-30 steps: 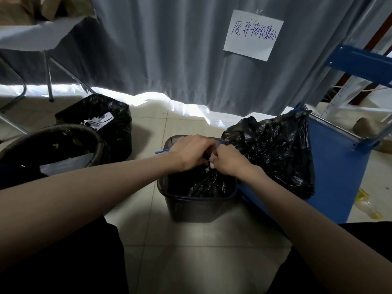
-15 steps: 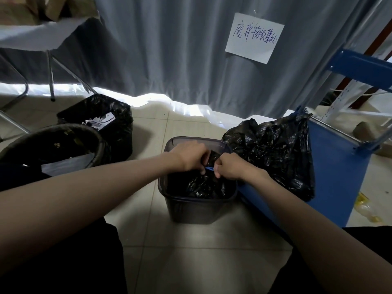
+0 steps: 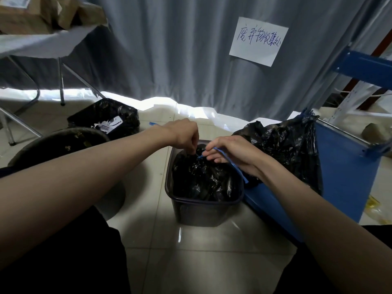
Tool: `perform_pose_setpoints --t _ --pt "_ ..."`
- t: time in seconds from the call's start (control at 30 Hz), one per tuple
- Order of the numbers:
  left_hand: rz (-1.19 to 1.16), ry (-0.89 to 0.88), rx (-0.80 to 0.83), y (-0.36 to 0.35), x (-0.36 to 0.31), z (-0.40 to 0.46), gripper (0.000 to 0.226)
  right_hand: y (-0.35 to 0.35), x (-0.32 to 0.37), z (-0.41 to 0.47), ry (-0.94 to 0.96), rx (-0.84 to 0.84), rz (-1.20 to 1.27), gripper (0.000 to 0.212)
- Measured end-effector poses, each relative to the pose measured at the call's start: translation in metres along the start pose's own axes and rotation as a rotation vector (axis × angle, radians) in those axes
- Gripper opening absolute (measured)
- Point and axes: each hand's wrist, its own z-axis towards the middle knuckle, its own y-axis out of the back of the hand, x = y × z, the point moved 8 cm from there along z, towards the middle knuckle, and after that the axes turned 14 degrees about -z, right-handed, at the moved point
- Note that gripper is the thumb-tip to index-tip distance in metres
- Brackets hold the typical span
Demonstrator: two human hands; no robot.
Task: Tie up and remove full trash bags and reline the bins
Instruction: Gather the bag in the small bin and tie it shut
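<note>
Glossy, crinkled black plastic trash bag [image 3: 203, 179] in a smooth translucent plastic bin [image 3: 203, 211]; glossy tiled floor [image 3: 191, 251]; matt cloth curtain [image 3: 169, 49].

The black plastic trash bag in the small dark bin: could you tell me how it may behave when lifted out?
The black plastic trash bag looks thin and crinkled, so probably floppy. It sits below the small dark bin's rim, so likely light. The blue drawstring, pinched by the right hand, may bear its weight.

The room is dim, with daylight glaring under the curtain [image 3: 191, 49] hem. Floor tiles [image 3: 201, 251] show soft reflections. Wide-angle distortion bends the edges.
</note>
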Motion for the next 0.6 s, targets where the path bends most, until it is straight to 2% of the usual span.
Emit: perform_pose_setpoints --t 0.1,0.23,0.33,0.43,0.6 --pt "0.058 0.006 0.011 0.006 -0.004 -0.006 0.010 -0.002 0.002 0.004 0.038 0.023 0.019 0.030" --pt "0.174 -0.013 0.013 0.011 -0.012 -0.013 0.012 -0.004 0.003 0.007 0.081 0.054 0.025 0.025" --pt "0.210 -0.028 0.015 0.015 -0.017 -0.016 0.013 0.002 -0.004 0.013 0.039 -0.043 0.050 0.017" --pt "0.229 -0.051 0.036 0.014 -0.023 -0.017 0.012 0.006 -0.012 0.021 -0.007 -0.131 0.115 0.021" --pt "0.246 -0.137 0.056 0.012 -0.033 -0.015 0.008 0.003 -0.015 0.025 -0.047 -0.174 0.161 0.022"
